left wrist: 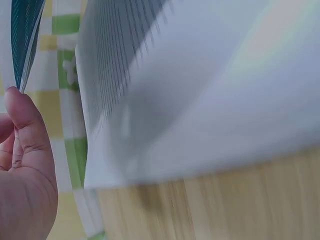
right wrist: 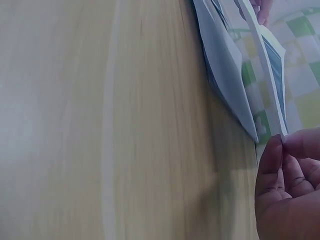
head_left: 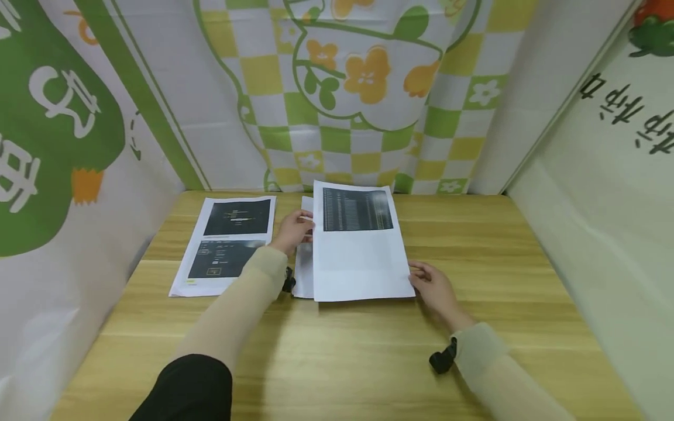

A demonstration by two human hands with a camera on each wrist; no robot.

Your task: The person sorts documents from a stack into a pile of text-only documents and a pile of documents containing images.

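Behind everything hangs a checked, flower-printed cloth (head_left: 350, 88), and before it lies the wood-grain counter (head_left: 368, 356). Over the counter's middle, the largest paper item is a white sheaf (head_left: 363, 257), held up off the surface at its two side edges, a dark print filling its upper part and its lower part blank. Partly beneath it, a lower stack (head_left: 303, 269) shows along the left side; to the left of that, well clear of the sheaf, lies a printed set (head_left: 216, 238) bearing two dark pictures. The left hand (head_left: 291, 231) pinches the sheaf's left edge between thumb and fingers, and the right hand (head_left: 437, 292) pinches its right edge near the lower corner, thumb against fingertip. How many sheets they hold cannot be told. To handle this well, I would keep both pinches light but firm enough that no inner sheet slides out, raise the two sides evenly so that the middle does not sag onto the lower stack, and square the edges before letting go, since creases most likely start at that pinched lower right corner.
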